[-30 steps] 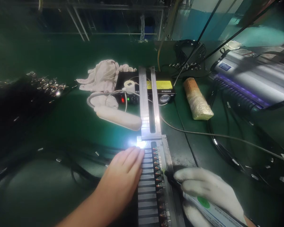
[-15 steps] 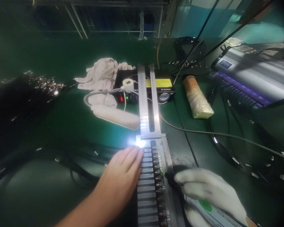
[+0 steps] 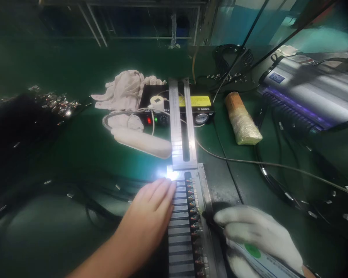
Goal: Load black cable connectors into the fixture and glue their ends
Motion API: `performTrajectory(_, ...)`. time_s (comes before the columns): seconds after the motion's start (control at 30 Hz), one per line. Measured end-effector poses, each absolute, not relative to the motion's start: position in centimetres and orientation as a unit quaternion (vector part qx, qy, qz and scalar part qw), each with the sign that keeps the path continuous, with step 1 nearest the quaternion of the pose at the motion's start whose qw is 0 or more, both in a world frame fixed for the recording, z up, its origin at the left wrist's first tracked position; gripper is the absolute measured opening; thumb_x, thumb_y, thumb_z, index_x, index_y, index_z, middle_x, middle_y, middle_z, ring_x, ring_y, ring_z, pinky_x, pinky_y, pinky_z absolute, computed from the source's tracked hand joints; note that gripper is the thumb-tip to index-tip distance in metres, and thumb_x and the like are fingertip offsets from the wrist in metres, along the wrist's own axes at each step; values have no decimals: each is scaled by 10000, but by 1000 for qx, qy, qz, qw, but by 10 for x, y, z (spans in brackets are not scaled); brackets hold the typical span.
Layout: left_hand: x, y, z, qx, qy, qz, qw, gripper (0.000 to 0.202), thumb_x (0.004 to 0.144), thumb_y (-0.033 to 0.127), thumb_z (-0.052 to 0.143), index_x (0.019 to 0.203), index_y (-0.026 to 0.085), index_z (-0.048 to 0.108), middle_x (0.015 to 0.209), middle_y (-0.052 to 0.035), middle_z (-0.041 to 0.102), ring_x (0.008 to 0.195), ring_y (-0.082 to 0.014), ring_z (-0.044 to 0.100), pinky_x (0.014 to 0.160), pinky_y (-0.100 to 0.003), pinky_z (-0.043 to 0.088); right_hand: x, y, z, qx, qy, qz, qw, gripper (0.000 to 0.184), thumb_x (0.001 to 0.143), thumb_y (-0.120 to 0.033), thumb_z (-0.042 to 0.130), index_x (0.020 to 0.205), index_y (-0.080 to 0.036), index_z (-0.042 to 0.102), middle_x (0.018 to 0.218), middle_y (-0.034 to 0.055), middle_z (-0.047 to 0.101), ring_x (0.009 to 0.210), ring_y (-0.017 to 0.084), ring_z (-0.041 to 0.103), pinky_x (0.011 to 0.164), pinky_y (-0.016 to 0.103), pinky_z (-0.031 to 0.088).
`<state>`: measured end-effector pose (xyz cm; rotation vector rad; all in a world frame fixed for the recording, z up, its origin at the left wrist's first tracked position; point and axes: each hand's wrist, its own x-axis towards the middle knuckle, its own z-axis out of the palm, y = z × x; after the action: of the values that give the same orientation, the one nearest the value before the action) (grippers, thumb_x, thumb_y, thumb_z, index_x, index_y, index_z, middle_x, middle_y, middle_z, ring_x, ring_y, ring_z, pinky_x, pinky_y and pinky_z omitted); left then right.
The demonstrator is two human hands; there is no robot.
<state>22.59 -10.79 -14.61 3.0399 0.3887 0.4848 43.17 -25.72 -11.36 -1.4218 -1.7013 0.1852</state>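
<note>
My bare left hand [image 3: 153, 210] lies flat with its fingers stretched over the left edge of a slotted metal fixture [image 3: 179, 238]. Black cables run across the fixture in a row, and their small wired ends [image 3: 195, 210] show along its right side. Closed in a white glove, my right hand [image 3: 261, 235] grips a glue syringe [image 3: 253, 253] with a printed label and green dot. Its dark front end points at the cable ends; whether the tip touches one I cannot tell. A white lamp [image 3: 143, 143] glares just beyond my left fingertips.
Behind the fixture, a slotted metal bar [image 3: 175, 127] leans over a black dispenser box [image 3: 159, 119]. White cloth [image 3: 126, 90] lies at its left, a wrapped block [image 3: 243, 121] at its right. A silver lamp unit [image 3: 316, 88] with purple light stands far right. Cables [image 3: 101, 208] sprawl on both sides.
</note>
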Motion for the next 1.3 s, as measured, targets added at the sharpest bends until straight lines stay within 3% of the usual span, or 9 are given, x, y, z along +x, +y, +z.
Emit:
performTrajectory(0.17, 226, -108, -148, 978, 129, 161, 23, 348, 968, 97, 413, 1288, -1, 510, 1227, -197, 623, 1110, -318, 582, 886, -474, 559, 431, -259, -116, -546, -699, 62, 457, 82, 900, -162, 561, 891, -170, 642, 868, 79, 731, 722, 177, 732, 662, 240, 619)
performTrajectory(0.63, 225, -108, -147, 979, 127, 155, 30, 348, 980, 108, 394, 1290, 2, 510, 1229, -193, 618, 1117, -317, 572, 889, -476, 551, 430, -257, -112, -560, -673, 78, 476, 192, 738, -54, 569, 885, -137, 661, 891, 92, 720, 737, 178, 731, 680, 242, 635)
performTrajectory(0.87, 225, -108, -148, 979, 126, 155, 36, 357, 979, 114, 410, 1307, 1, 498, 1240, -199, 610, 1118, -320, 567, 889, -488, 556, 431, -264, -119, -565, -675, 96, 464, 221, 751, -31, 597, 932, -142, 658, 962, 93, 705, 834, 195, 724, 731, 265, 633)
performTrajectory(1.13, 225, -108, -147, 980, 124, 151, 32, 363, 973, 114, 417, 1306, -3, 500, 1235, -205, 613, 1122, -335, 578, 888, -501, 571, 432, -261, -120, -562, -671, 77, 478, 201, 749, -47, 605, 921, -138, 660, 948, 92, 707, 806, 202, 729, 702, 271, 640)
performTrajectory(1.3, 225, -108, -147, 980, 129, 149, 34, 357, 973, 115, 412, 1301, 6, 507, 1220, -199, 621, 1103, -327, 593, 889, -503, 574, 425, -272, -108, -594, -654, 66, 464, 123, 857, -99, 608, 941, -180, 647, 952, 79, 721, 812, 208, 730, 717, 285, 635)
